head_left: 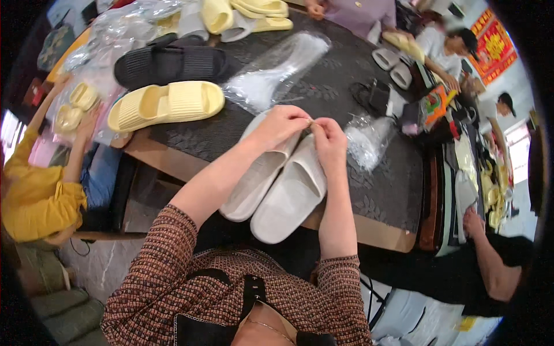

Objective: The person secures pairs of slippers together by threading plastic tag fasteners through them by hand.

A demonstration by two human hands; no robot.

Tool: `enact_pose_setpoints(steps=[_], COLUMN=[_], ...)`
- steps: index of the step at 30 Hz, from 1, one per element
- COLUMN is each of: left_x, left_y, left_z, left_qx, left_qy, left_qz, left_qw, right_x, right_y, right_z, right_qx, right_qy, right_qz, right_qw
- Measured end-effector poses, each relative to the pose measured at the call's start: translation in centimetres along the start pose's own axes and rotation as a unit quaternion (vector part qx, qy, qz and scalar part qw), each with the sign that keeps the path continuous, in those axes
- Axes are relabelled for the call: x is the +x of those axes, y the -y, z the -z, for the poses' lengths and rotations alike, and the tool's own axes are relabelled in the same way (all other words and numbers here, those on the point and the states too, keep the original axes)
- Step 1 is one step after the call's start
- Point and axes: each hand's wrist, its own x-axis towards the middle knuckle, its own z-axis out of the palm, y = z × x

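A pair of pale grey slide slippers lies side by side in front of me, heels toward me and overhanging the table's near edge: the left slipper (245,196) and the right slipper (287,210). Over their far ends, my left hand (281,130) and my right hand (330,144) meet fingertip to fingertip. Both are closed in a pinch. Whatever sits between the fingertips is too small to make out. My right hand rests by the right slipper's strap, and my left covers part of the left slipper.
Beyond my hands lies a clear plastic bag (277,72) on the dark patterned tabletop (196,138). Yellow slippers (167,106) and black slippers (170,64) are at the left. Crumpled clear plastic (368,138) lies right. A person in a yellow top (40,193) works at the left.
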Motion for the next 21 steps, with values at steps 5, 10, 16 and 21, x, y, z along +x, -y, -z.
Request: enact_pose_setpoints(steps=[5, 10, 16, 21], left_x=[-1.8, -9.2, -18.0, -18.4], left_y=[-1.0, -2.6, -1.6, 1.3], left_z=[1.5, 9.7, 23.4, 27.7], left_qx=[0.057, 0.315, 0.562, 0.389], left_qy=[-0.123, -0.301, -0.504, -0.449], left_qz=[-0.165, -0.274, -0.203, -0.098], left_qw=[0.977, 0.857, 0.623, 0.798], right_x=[-0.7, -6.3, -12.0, -11.0], right_y=[1.4, 7.0, 8.5, 6.6], right_z=[1.1, 3.1, 0.0, -2.7], right_qx=[-0.098, -0.159, -0.209, -0.414], right_qy=[-0.083, -0.018, 0.181, 0.09], right_qz=[0.161, 0.196, 0.124, 0.257], right_qw=[0.979, 0.968, 0.953, 0.869])
